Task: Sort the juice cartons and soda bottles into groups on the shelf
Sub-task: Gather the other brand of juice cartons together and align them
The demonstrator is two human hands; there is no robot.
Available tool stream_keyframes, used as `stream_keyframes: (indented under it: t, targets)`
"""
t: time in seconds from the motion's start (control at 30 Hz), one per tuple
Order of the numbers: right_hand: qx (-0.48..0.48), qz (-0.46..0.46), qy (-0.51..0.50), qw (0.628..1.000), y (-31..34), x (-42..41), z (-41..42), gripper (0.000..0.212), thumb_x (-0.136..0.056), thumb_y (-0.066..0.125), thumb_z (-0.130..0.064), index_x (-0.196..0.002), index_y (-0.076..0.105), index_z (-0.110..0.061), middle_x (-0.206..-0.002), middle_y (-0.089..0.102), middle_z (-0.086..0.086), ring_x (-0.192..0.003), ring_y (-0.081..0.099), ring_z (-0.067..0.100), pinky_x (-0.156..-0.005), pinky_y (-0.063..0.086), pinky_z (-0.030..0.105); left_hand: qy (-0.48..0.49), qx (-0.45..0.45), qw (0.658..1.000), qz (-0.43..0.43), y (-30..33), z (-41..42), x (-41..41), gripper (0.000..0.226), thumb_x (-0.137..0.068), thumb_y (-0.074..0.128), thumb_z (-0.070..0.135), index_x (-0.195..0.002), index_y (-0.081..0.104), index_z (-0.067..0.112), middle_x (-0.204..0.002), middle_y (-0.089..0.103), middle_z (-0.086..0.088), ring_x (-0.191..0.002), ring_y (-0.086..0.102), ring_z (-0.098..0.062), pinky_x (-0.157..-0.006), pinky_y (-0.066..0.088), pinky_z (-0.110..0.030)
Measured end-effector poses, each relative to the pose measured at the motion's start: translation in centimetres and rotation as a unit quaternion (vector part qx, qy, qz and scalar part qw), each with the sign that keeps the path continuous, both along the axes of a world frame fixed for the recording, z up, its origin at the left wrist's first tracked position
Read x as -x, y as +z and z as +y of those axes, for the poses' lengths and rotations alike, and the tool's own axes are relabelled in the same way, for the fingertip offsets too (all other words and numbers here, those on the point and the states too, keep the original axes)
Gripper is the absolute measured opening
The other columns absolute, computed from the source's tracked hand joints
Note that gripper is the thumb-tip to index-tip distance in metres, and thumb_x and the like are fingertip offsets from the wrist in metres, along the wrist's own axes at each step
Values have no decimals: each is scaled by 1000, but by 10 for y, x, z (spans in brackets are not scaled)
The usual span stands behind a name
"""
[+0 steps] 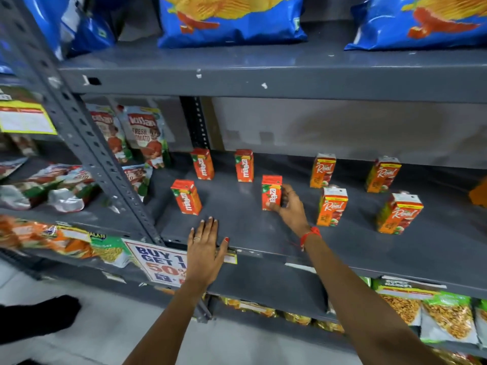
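Several orange Maaza juice cartons stand upright on the grey shelf [237,222]: one at front left [186,197], two at the back [203,164] [244,165], and one in the middle [271,189]. My right hand [288,206] is wrapped around that middle carton from its right side. Several Real juice cartons stand to the right, two at the back [322,170] [382,174] and two nearer the front [332,206] [399,214]. My left hand [205,248] lies flat, fingers spread, on the shelf's front edge, holding nothing. No soda bottles are in view.
Tomato ketchup pouches [145,135] stand at the shelf's left back. Blue chip bags [232,19] fill the shelf above. A promo sign [158,262] hangs on the front lip. Snack packets [445,317] sit on the shelf below. A slotted grey upright [105,164] stands at the left.
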State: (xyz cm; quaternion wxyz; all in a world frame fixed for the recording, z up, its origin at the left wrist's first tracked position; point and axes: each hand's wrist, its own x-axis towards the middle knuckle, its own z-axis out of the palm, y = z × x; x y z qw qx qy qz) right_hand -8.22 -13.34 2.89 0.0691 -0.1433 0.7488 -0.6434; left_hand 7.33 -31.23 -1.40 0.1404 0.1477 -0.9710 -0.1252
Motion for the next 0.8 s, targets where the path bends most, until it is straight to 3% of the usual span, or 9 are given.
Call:
stream_keyframes:
  t: [0.1, 0.2, 0.27, 0.4, 0.5, 0.57, 0.63, 0.73, 0.8]
  targets:
    - [8, 17, -11, 1000, 0, -7, -12, 41, -71, 74, 0, -99, 52, -21, -97, 63, -6, -92, 63, 14, -69, 48, 4, 0, -6, 1000, 14, -4, -1, 1, 62, -89, 25, 48, -138, 32, 11, -148, 34, -8, -139, 26, -24, -114, 15, -44]
    - [13, 29, 18, 999, 0, -16, -33, 41, -70, 75, 0, -99, 54, -20, -91, 64, -10, -83, 61, -3, -69, 48, 4, -6, -13, 1000, 28, -6, -4, 1, 60, -89, 29, 46, -138, 32, 11, -148, 34, -8, -139, 25, -24, -115, 14, -43]
    - [20, 28, 29, 999, 1, -21, -46, 43, -69, 75, 1, -102, 54, -17, -93, 64, -6, -84, 61, -5, -70, 48, 4, -5, -32, 998, 45, -3, -5, 2, 61, -89, 28, 47, -137, 33, 11, -148, 36, -7, -139, 27, -22, -115, 14, -42]
    - [30, 18, 18, 999, -8, -32, -60, 44, -70, 74, 1, -108, 55, -12, -101, 65, 2, -86, 63, 1, -75, 49, 7, -7, -177, 977, 120, 15, -5, 13, 53, -93, 30, 42, -136, 35, 12, -147, 36, -6, -137, 28, -17, -114, 19, -33]
    - [36, 10, 22, 999, -10, -39, -62, 45, -75, 71, -1, -115, 53, -11, -109, 65, 4, -101, 64, 17, -87, 52, 19, -22, -425, 895, 134, 35, 2, 31, 44, -96, 33, 32, -138, 32, 17, -150, 30, 0, -135, 25, -7, -110, 17, -19]
    - [31, 3, 37, 999, -7, -44, -63, 51, -80, 69, -9, -126, 47, -12, -120, 61, 4, -111, 60, 18, -94, 49, 26, -2, -585, 801, 125, 47, 8, 45, 44, -98, 27, 30, -138, 30, 14, -151, 28, -4, -136, 26, -11, -111, 18, -22]
    - [46, -11, 32, 998, -4, -52, -63, 57, -86, 63, -23, -136, 37, -19, -129, 53, -6, -119, 52, 12, -100, 42, 26, 8, -682, 724, 103, 54, 12, 56, 49, -97, 18, 35, -140, 25, 11, -152, 24, -6, -139, 23, -16, -110, 18, -26]
    - [76, -57, -12, 995, -2, -64, -64, 58, -93, 47, -40, -144, 24, -25, -143, 38, -11, -130, 35, 4, -105, 28, 22, -26, -705, 705, 74, 59, 15, 64, 59, -95, 5, 44, -141, 21, 12, -153, 22, -6, -139, 22, -18, -112, 17, -30]
    - [71, -72, -12, 995, -3, -71, -67, 55, -94, 38, -46, -144, 22, -30, -148, 34, -9, -126, 32, -2, -103, 24, 19, -35, -709, 701, 65, 59, 18, 65, 62, -93, 3, 48, -141, 24, 13, -151, 28, -7, -137, 27, -18, -109, 21, -29]
